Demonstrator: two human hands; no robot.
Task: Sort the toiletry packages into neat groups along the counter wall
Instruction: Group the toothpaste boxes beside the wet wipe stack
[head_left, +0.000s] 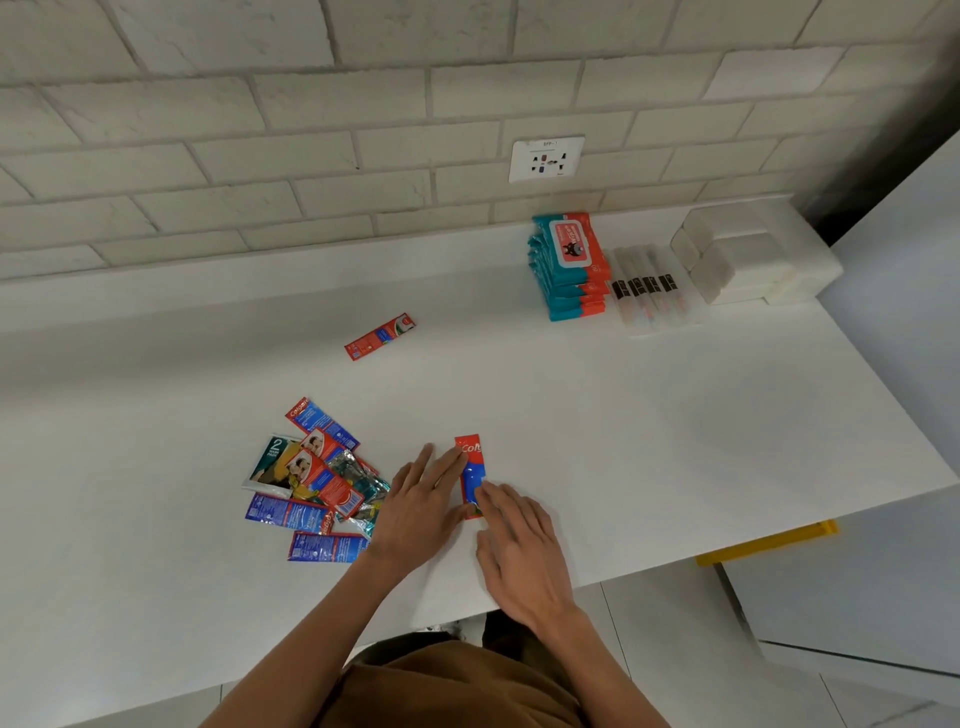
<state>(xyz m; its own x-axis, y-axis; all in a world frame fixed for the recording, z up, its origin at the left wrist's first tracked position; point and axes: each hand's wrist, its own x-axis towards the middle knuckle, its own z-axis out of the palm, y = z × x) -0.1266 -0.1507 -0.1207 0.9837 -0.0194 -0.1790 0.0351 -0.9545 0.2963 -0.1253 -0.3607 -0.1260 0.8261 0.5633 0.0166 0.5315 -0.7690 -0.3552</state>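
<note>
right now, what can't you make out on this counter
Head view only:
- Red and blue sachet: its near end lies under the right hand.
- Sachet pile: the lower ones are overlapped and the right edge is behind the left hand, so no count.
- Clear-wrapped sticks beside the wipes stack: too small and blurred to identify.
- White packs: washed out, contents unclear.

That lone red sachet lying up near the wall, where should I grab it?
Probably pinch the lone red sachet by its lower-left short end, coming from above. It lies flat and slanted on the counter, that end nearest you, nothing touching it.
</note>
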